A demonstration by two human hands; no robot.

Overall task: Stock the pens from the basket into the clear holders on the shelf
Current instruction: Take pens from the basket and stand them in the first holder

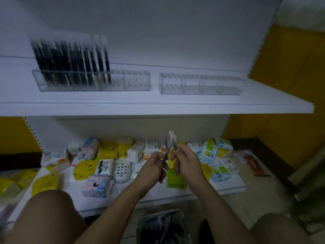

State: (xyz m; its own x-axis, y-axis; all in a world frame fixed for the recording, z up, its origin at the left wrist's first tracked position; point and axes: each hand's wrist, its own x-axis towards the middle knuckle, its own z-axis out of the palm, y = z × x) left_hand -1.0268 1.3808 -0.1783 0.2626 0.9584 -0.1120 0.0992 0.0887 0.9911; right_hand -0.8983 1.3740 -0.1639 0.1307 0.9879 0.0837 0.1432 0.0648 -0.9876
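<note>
Risk: the upper shelf (pixel 175 103) carries two clear holders. The left holder (pixel 137 81) is densely filled toward the shelf's left end, so an insertion there may jam against its neighbours. The right holder (pixel 202 83) stands empty. A slipped pen may miss the basket (pixel 149 224) below. The left hand (pixel 153 170) and right hand (pixel 187 165), fingers curled, each pinch pens (pixel 167 154) above the lower shelf's front edge.

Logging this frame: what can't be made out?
Head view:
- pens in the left holder: motion-blurred, uncountable.
- basket: cut by the bottom edge; contents unclear.
- pen gripped by the left hand and right hand: partly covered by fingers; one or two, unclear.
- packets on the lower shelf: labels too small.
</note>
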